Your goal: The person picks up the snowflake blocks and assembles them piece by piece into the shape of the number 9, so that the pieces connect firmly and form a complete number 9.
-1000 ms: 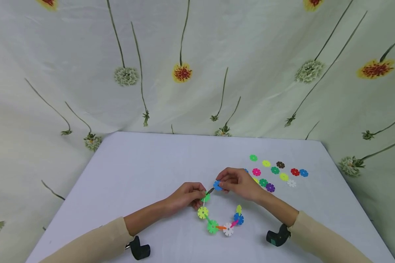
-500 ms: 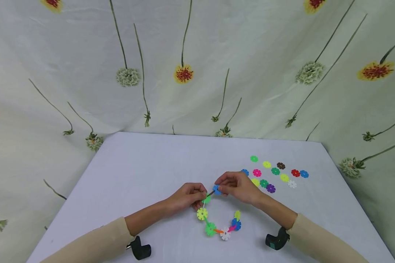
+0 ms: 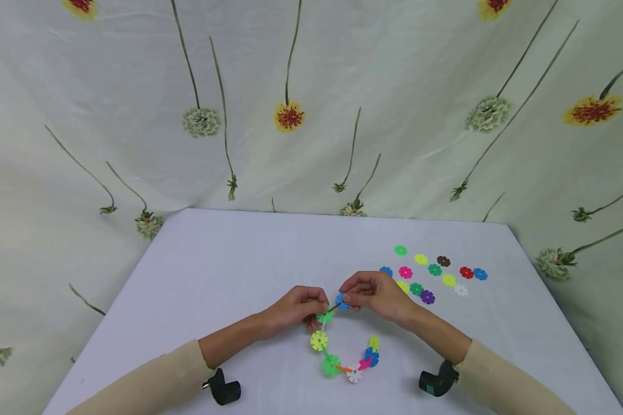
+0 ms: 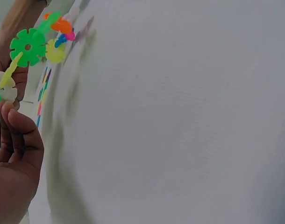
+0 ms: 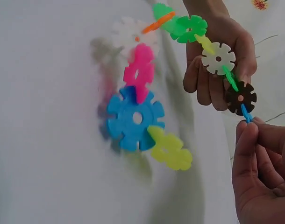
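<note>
A curved chain of slotted plastic snowflake discs hangs between my hands, low over the table. My left hand (image 3: pixel 302 305) pinches it near its upper end, at the green disc (image 3: pixel 325 316). Between finger and thumb my right hand (image 3: pixel 371 293) pinches a blue disc (image 5: pixel 246 114), whose edge meets the brown disc (image 5: pixel 241 98) at the chain's end. Down the chain come a white disc (image 5: pixel 218 59), green and orange pieces, another white disc (image 3: pixel 354 373), a pink disc (image 5: pixel 139 72), a bigger-looking blue disc (image 5: pixel 136 118) and a yellow disc (image 5: pixel 170 149) at the free end.
Loose discs lie flat at the back right of the white table (image 3: pixel 228 248), among them a red disc (image 3: pixel 466 272), a purple disc (image 3: pixel 427 297) and a brown disc (image 3: pixel 443 261). Behind the table hangs a flower-printed cloth (image 3: pixel 405 155). Black wrist devices (image 3: pixel 438 380) sit below both forearms.
My right hand has come down slightly with the blue disc, bringing it closer to my left hand. The chain's lower part has swung a little down and left. My left hand has barely moved.
</note>
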A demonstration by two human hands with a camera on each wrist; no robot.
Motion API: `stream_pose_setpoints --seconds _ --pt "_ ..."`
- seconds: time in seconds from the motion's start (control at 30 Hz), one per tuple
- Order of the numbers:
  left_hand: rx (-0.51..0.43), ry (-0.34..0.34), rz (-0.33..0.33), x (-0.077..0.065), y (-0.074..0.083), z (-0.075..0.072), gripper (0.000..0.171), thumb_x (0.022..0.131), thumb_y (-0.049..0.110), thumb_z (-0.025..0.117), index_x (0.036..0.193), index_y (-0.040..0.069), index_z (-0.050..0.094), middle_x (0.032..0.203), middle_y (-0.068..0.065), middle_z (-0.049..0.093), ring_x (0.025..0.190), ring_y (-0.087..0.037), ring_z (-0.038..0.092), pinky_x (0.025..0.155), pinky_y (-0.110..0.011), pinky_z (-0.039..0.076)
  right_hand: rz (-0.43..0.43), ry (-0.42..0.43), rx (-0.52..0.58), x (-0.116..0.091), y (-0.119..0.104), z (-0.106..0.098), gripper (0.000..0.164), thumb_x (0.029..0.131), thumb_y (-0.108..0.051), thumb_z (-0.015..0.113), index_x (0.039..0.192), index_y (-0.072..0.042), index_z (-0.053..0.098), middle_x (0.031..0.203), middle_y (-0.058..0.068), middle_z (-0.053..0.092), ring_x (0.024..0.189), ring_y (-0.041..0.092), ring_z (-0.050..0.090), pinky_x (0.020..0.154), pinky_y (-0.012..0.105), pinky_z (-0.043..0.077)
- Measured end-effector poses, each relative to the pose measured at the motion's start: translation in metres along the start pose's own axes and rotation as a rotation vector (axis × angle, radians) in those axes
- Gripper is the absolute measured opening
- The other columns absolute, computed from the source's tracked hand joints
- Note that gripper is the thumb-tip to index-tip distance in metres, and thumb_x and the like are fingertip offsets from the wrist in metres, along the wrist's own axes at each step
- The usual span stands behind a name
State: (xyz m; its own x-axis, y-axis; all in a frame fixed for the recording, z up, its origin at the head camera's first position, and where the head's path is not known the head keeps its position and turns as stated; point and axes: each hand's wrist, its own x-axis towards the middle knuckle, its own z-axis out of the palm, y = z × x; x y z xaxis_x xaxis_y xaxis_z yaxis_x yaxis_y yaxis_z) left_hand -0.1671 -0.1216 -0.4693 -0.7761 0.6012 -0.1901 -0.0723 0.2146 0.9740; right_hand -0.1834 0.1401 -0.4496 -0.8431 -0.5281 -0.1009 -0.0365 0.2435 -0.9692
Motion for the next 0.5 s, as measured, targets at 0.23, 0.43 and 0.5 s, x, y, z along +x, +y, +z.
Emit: stream_pose_setpoints --seconds 0.23,0.43,0.5 --pt "0.007 -0.005 0.039 0.009 0.009 0.008 0.02 0.108 0.021 0.061 0.105 0.001 0.063 0.081 0.007 0.063 0.073 -0.007 0.057 0.072 -0.022 0.051 0.013 0.002 0.085 -0.002 -0.001 -0.001 0.033 0.1 -0.014 0.077 0.122 0.006 0.063 0.096 0.004 0.079 0.085 0.019 0.076 0.082 0.031 0.066" --pt "0.031 0.006 0.061 0.015 0.008 0.012 0.016 0.108 0.017 0.06 0.105 0.002 0.063 0.081 0.005 0.061 0.073 -0.006 0.055 0.071 -0.019 0.049 0.021 -0.012 0.108 -0.003 -0.001 0.0 0.03 0.1 -0.014 0.077 0.121 0.003 0.064 0.099 0.012 0.08 0.084 0.016 0.076 0.083 0.031 0.066" --pt "0.032 0.005 0.062 0.015 0.007 0.012 0.016 0.108 0.017 0.06 0.104 0.001 0.063 0.081 0.005 0.06 0.073 -0.006 0.055 0.071 -0.019 0.049 0.017 -0.01 0.099 -0.005 -0.001 -0.002 0.028 0.101 -0.015 0.075 0.121 0.002 0.064 0.102 0.017 0.079 0.085 0.016 0.076 0.083 0.03 0.066"
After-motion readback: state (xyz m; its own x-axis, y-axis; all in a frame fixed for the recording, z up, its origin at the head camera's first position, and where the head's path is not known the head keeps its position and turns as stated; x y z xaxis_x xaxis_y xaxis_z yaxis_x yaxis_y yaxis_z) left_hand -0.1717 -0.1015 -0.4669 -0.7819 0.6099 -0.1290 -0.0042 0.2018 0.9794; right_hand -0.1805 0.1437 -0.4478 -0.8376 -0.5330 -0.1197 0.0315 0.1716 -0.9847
